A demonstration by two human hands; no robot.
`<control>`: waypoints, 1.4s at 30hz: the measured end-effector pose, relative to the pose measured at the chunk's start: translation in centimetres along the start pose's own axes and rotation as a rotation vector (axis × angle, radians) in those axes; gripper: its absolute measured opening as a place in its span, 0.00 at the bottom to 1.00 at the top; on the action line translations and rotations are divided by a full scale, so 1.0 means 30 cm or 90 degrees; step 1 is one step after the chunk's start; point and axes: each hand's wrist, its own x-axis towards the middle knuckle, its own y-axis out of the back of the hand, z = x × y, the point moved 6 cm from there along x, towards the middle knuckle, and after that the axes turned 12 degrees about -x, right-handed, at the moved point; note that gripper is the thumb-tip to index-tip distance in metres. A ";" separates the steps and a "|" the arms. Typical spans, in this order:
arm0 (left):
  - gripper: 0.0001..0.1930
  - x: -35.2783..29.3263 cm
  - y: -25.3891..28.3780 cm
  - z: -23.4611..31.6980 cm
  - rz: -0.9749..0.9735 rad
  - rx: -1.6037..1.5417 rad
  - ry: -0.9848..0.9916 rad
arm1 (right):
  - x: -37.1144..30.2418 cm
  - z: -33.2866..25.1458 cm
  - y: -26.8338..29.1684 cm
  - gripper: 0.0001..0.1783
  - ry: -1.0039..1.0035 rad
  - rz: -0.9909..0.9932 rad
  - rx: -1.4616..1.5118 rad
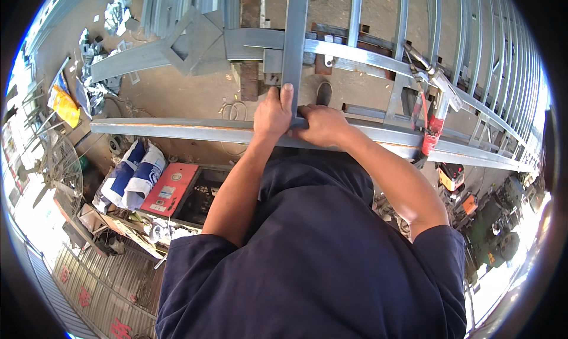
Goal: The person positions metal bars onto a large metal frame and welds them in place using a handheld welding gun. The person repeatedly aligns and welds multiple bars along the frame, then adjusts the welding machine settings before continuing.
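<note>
A grey metal bar (293,55), straight and narrow, runs away from me with its near end between my hands. My left hand (273,115) is closed on the left side of that end, thumb lying along the metal. From the right, my right hand (323,126) wraps the same end, its fingers curled and partly hidden. Both hands are right above a long metal rail (195,129) that crosses in front of my body. Farther off, the bar passes over a second crossing rail (254,38).
A pistol-shaped tool (441,90) with a red grip rests on the framework at right. Many parallel metal bars (490,55) stretch beyond it. Flat metal plates (198,42) lie at far left. Nearer are a red-topped machine (170,188), blue-and-white sacks (142,172) and a fan (59,164).
</note>
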 end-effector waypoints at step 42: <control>0.55 -0.010 -0.001 0.029 -0.099 0.036 0.067 | 0.005 0.005 -0.026 0.44 -0.010 -0.044 -0.084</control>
